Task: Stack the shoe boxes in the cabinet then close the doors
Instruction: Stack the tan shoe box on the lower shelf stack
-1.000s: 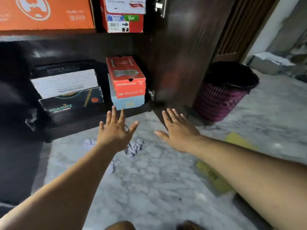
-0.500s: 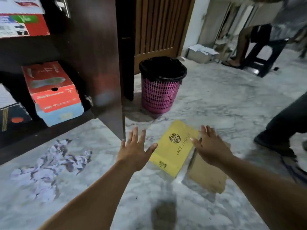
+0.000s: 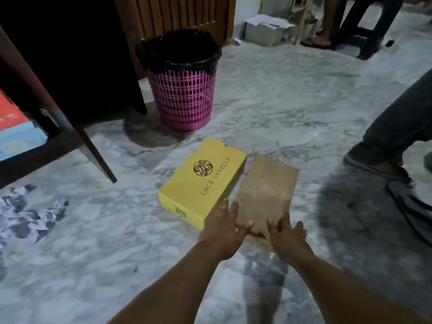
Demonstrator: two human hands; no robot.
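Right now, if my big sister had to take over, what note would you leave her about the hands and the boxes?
Left hand: open, fingers spread at the near left corner of the brown box; no grip yet.
Right hand: open, fingers at the near right end of the same box.
Brown box and yellow box lie side by side on the floor, outside the cabinet.
Done: a red box on a blue box already sits inside.
Left: lift the brown box, stack it, then the yellow one, then close the cabinet door, which stands open.
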